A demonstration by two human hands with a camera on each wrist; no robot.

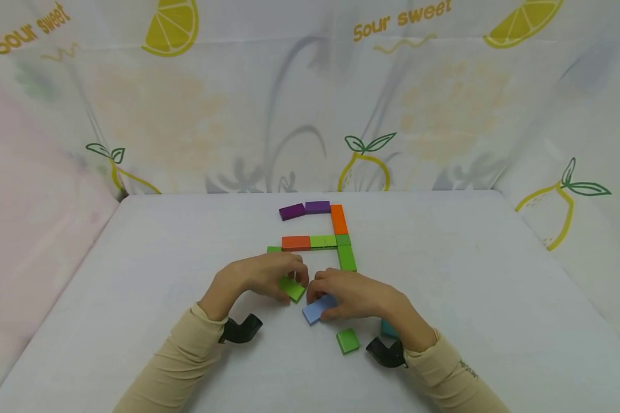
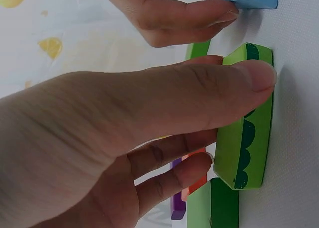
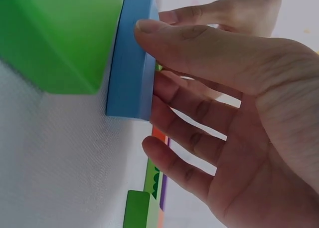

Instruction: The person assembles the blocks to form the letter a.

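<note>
Two beige sleeves (image 1: 170,361) lie nearest the camera; beyond them the blue block (image 1: 314,312) sits on the counter (image 1: 108,310), long axis slanting away rightward, pinched across its width by the right hand's (image 1: 353,293) fingers; the left hand's (image 1: 266,274) pinch a lime block (image 1: 293,291) (slanting oppositely), just beyond its left end.

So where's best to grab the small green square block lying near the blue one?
Likely pinched across two opposite sides, coming from above: the green square block lies flat, its top uncovered, with bare white table showing around its sides.
</note>
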